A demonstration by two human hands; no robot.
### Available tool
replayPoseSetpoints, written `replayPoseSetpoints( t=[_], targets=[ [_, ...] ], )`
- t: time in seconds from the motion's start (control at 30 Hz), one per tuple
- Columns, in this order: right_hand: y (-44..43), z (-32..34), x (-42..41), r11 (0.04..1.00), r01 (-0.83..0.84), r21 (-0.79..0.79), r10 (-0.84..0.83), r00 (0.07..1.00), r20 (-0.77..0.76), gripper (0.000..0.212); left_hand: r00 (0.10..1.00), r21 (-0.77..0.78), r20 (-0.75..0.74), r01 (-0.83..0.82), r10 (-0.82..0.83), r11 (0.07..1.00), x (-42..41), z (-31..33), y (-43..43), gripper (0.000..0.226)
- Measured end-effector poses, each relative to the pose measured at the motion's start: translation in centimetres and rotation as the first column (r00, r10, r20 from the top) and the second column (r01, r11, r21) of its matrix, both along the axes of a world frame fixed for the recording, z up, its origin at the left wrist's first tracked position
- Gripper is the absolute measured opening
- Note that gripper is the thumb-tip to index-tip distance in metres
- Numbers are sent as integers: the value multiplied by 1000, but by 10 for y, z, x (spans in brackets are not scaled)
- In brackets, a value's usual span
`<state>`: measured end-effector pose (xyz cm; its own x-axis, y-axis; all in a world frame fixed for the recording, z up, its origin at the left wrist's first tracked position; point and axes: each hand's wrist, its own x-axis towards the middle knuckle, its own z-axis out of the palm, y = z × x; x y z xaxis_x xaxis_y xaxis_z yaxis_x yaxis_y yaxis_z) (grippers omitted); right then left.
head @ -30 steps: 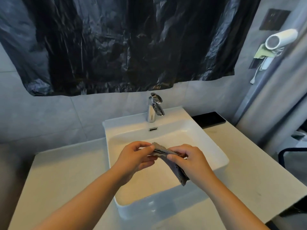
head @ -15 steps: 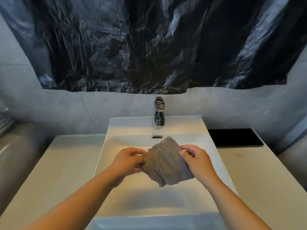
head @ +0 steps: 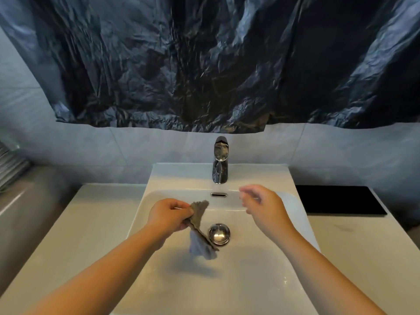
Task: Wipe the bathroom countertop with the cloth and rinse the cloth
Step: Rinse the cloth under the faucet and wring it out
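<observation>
Hanging limp from left hand (head: 167,215) | cloth (head: 200,226) grey, crumpled | over sink (head: 261,280)

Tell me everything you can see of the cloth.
The cloth is a grey-brown rag with a rough, ribbed-looking weave, crumpled rather than spread. The left hand pinches its upper part; the rest hangs limp over the white sink basin, its blurred lower end paler, just left of the metal drain stopper in view. Its shadow falls on the basin floor below. The right hand is apart from it.

Dim, bluish light; glare on faucet (head: 220,160); right hand (head: 261,205) motion-blurred; wide-angle bending at edges.
</observation>
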<state>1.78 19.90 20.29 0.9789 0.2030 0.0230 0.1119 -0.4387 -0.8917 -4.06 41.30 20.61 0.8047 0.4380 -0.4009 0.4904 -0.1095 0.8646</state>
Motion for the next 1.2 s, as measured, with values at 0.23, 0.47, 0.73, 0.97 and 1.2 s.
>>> replayPoseSetpoints(
  t=[0.23,0.47,0.73,0.97,1.2],
  targets=[
    [52,55,46,999,-15,30,20,984,-177,21,997,-6,-9,72,-73,997,21,-8,5,8],
    [75,73,60,957,153,248,-49,924,-379,22,994,-39,11,108,-108,993,34,-19,10,9],
    [49,47,33,997,67,37,-64,995,-76,25,996,-170,16,91,-89,981,38,-22,11,6],
    [36,-39,-23,1000,-9,11,11,978,-207,16,985,-114,12,175,-174,978,42,-25,4,8],
    [52,-49,-25,998,-1,56,11,982,-188,10,979,-191,14,202,-203,961,45,-22,-5,12]
  ],
)
